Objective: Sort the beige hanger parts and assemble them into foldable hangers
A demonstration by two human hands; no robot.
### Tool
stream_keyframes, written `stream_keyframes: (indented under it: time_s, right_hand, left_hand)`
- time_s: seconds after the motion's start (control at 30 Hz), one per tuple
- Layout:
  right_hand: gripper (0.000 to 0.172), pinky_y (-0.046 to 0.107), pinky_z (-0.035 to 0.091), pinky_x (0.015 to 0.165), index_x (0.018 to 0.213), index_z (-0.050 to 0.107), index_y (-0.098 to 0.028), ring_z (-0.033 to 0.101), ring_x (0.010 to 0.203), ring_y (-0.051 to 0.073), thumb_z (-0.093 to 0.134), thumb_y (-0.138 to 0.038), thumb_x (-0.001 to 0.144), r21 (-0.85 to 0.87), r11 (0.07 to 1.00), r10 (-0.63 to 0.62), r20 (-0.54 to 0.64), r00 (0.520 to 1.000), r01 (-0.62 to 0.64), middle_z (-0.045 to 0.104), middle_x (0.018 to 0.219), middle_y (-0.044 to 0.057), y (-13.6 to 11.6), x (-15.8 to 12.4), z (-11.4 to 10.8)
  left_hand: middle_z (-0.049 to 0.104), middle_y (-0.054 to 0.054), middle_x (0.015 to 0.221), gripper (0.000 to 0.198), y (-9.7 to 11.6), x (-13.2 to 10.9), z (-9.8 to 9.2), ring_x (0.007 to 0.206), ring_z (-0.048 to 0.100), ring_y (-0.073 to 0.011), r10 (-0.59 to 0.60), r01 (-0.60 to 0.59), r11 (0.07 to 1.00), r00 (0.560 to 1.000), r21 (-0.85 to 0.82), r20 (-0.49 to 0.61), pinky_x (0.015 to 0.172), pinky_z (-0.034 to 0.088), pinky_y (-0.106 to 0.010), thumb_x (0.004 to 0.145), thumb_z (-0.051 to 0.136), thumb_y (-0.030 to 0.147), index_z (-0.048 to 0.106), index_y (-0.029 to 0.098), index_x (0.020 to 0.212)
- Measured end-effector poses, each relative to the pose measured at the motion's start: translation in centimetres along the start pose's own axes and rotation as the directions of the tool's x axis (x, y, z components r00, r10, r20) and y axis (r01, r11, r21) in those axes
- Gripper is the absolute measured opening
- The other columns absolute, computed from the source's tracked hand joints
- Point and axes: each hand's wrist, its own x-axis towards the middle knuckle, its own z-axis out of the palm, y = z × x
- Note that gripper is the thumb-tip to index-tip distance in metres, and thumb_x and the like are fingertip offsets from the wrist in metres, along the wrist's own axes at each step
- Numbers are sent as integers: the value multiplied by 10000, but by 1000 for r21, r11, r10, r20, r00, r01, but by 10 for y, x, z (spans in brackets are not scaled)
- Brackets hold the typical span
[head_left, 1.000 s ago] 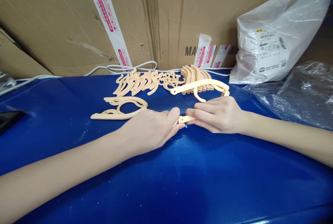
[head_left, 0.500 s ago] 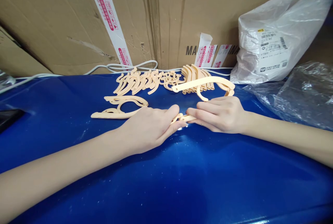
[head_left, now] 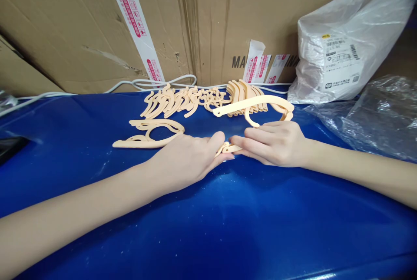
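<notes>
My right hand (head_left: 276, 144) is closed around a beige plastic folding hanger (head_left: 257, 100). One curved arm of it rises above the knuckles, and a hook-like curve hangs below that arm. A narrow holed end of the hanger pokes out from my right fingertips toward the left. My left hand (head_left: 193, 156) pinches a small beige plastic piece (head_left: 219, 151) between thumb and fingers, right against that holed end. My fingers hide most of the piece and the joint. Behind my left hand another beige folding hanger (head_left: 140, 144) lies folded on the blue surface, its right end partly covered.
Along the back lie beige curved arms (head_left: 167, 102), small hooks (head_left: 213, 97) and a row of nested arms (head_left: 243, 89). White cable (head_left: 124, 84) runs before a cardboard box (head_left: 211, 24). A white plastic bag (head_left: 339, 58) and clear film (head_left: 384, 115) are at right.
The holed end in my right fingers has shifted slightly left, closer against the small piece in my left fingers. Both grips stay the same.
</notes>
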Motion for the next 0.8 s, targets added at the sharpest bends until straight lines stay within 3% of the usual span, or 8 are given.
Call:
stream_keyframes:
  time_s: [0.3, 0.8]
  right_hand:
    - [245, 250, 299, 434, 1034, 593, -147, 448, 446, 77, 417, -317, 1040, 30, 1000, -7, 13, 1000, 7, 600, 629, -56, 1, 3, 0]
    - [334, 247, 340, 469, 1015, 634, -144, 537, 500, 83, 377, -354, 1047, 203, 978, 25, 113, 993, -48, 630, 656, -32, 2, 0, 4]
  left_hand:
    - [558, 11, 530, 440, 0, -4, 7, 401, 556, -158, 92, -63, 983, 982, 174, -167, 394, 205, -251, 1057, 198, 413, 473, 175, 808]
    - [507, -2, 552, 335, 11, -5, -2, 417, 536, -165, 169, -89, 893, 975, 441, -146, 390, 290, -273, 1020, 375, 299, 509, 164, 745]
